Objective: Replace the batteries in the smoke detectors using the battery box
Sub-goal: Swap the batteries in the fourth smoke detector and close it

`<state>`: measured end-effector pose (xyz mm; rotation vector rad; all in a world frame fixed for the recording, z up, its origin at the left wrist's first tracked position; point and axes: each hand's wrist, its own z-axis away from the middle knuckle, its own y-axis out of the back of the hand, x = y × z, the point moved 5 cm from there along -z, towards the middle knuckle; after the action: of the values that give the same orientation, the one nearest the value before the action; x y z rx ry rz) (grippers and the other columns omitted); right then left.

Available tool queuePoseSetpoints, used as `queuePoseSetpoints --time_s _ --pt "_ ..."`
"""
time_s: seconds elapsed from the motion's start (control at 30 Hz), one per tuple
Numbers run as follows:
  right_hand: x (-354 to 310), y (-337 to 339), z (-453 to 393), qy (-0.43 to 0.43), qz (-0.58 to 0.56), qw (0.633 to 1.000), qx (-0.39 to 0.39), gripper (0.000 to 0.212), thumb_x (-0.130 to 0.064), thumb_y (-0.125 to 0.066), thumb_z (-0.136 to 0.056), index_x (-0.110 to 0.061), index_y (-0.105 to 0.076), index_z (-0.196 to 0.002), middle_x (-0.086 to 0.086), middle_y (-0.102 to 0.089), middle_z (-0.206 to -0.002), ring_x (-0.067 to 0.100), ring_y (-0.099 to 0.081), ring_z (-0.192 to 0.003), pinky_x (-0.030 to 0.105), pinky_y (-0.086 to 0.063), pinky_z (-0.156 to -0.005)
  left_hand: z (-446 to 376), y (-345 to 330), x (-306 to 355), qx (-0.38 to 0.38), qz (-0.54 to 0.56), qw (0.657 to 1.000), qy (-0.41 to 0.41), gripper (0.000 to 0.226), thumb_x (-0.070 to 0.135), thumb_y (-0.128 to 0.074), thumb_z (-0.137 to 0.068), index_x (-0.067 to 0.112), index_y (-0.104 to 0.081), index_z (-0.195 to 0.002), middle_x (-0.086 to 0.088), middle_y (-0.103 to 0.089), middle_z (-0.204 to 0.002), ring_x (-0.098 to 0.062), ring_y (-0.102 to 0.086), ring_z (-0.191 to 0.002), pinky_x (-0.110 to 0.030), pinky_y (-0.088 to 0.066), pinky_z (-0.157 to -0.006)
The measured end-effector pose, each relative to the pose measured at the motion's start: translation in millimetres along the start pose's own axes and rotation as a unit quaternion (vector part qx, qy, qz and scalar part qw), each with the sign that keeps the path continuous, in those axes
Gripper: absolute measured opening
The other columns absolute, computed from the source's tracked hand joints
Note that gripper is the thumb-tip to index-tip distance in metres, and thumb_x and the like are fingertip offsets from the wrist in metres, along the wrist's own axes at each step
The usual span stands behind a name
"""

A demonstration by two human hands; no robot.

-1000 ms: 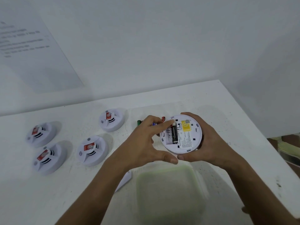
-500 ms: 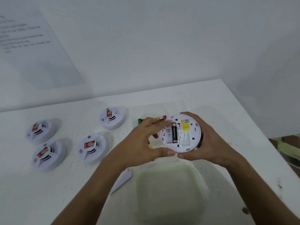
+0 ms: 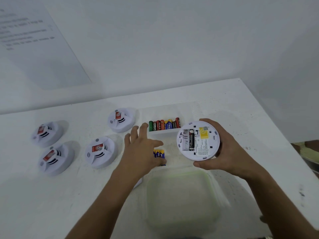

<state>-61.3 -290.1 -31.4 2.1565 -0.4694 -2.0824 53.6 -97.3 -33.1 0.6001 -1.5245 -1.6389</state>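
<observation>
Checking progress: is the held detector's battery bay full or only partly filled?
Partly filled. The detector in the right hand shows one black battery; the slot beside it looks empty.

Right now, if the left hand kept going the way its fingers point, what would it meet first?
Probably the row of mixed-colour batteries in the white battery box; the left hand points up-right towards it, though depth is unclear.
</observation>
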Motion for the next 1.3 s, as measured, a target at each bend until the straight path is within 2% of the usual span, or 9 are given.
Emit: queuePoseSetpoints --time_s 0.23,0.37,0.57,0.67,0.8,0.87,0.97,1.17,1.3 --pt "2 0 0 0.002 -0.007 1.0 -0.001 0.1 -0.005 -0.092 -0.058 -0.028 -0.041 -0.14 -0.014 -0.057 -0.13 0.007 -0.053 -0.125 0.022 -0.051 -0.097 -9 -6 3 -0.093 -0.047 0.995 0.004 0.055 0.063 -0.067 -0.075 0.046 -0.057 -0.126 -0.005 0.011 -0.161 -0.034 0.016 -0.146 -0.06 0.01 -0.112" --pt "2 0 -1 0.0 -0.011 1.0 -0.005 0.1 -0.009 -0.091 -0.057 -0.029 -0.04 -0.141 -0.015 -0.057 -0.131 0.007 -0.053 -0.125 0.021 -0.05 -0.097 -11 -6 3 -0.089 0.007 0.996 0.02 0.049 0.056 -0.074 -0.071 0.043 -0.064 -0.117 -0.001 0.004 -0.16 -0.03 0.011 -0.147 -0.059 0.01 -0.112" --pt "1 0 -2 0.0 0.0 1.0 -0.009 0.101 -0.004 -0.093 -0.058 -0.029 -0.04 -0.14 -0.016 -0.057 -0.13 0.007 -0.053 -0.124 0.022 -0.052 -0.096 -10 2 0 0.003 0.14 0.989 0.056 0.022 0.041 -0.079 -0.072 0.037 -0.07 -0.091 0.002 -0.016 -0.157 -0.015 -0.005 -0.146 -0.049 0.009 -0.116" --pt "-1 -1 -2 0.0 0.003 1.0 -0.016 0.101 -0.001 -0.092 -0.058 -0.03 -0.04 -0.139 -0.017 -0.056 -0.129 0.005 -0.054 -0.123 0.019 -0.052 -0.093 -5 19 2 0.096 0.198 0.974 0.048 0.014 0.03 -0.078 -0.075 0.035 -0.066 -0.081 0.002 -0.032 -0.149 -0.016 -0.021 -0.141 -0.04 -0.01 -0.118" --pt "-6 -5 -6 0.011 0.002 1.0 -0.013 0.101 -0.003 -0.093 -0.056 -0.031 -0.04 -0.138 -0.019 -0.056 -0.127 0.005 -0.054 -0.122 0.016 -0.05 -0.091 13 56 11 0.218 0.317 0.923 0.001 0.014 0.019 -0.075 -0.079 0.027 -0.065 -0.083 0.01 -0.066 -0.099 0.005 -0.059 -0.091 -0.002 -0.039 -0.08" --pt "-11 -9 -8 0.021 -0.006 1.0 -0.014 0.1 -0.006 -0.093 -0.056 -0.027 -0.041 -0.139 -0.016 -0.057 -0.127 0.007 -0.055 -0.122 0.016 -0.05 -0.09 25 64 19 0.23 0.401 0.887 -0.018 0.019 0.012 -0.073 -0.082 0.026 -0.066 -0.092 0.011 -0.068 -0.083 0.0 -0.064 -0.078 -0.007 -0.049 -0.068" --pt "-19 -19 -11 0.037 -0.024 0.999 -0.02 0.098 0.001 -0.092 -0.056 -0.025 -0.043 -0.137 -0.015 -0.06 -0.125 0.007 -0.057 -0.119 0.016 -0.051 -0.087 42 61 30 0.247 0.437 0.861 -0.073 0.031 0.012 -0.07 -0.083 0.028 -0.069 -0.11 0.013 -0.067 -0.09 -0.007 -0.066 -0.081 -0.019 -0.056 -0.068" --pt "-30 -40 -14 0.046 -0.05 0.997 -0.023 0.094 -0.004 -0.09 -0.055 -0.017 -0.045 -0.136 -0.009 -0.062 -0.126 0.011 -0.06 -0.118 0.022 -0.052 -0.093 66 44 21 0.373 0.238 0.886 -0.138 0.016 0.019 -0.069 -0.082 0.012 -0.075 -0.095 0.004 -0.071 -0.096 0.004 -0.057 -0.083 -0.011 -0.049 -0.073" --pt "-34 -48 -12 0.051 -0.051 0.997 -0.037 0.091 0.01 -0.089 -0.056 -0.027 -0.048 -0.128 -0.012 -0.064 -0.119 0.007 -0.062 -0.112 0.017 -0.052 -0.086 75 33 10 0.332 0.273 0.893 -0.134 0.024 0.031 -0.065 -0.084 0.014 -0.077 -0.097 0.005 -0.07 -0.1 -0.004 -0.062 -0.089 -0.02 -0.051 -0.08"
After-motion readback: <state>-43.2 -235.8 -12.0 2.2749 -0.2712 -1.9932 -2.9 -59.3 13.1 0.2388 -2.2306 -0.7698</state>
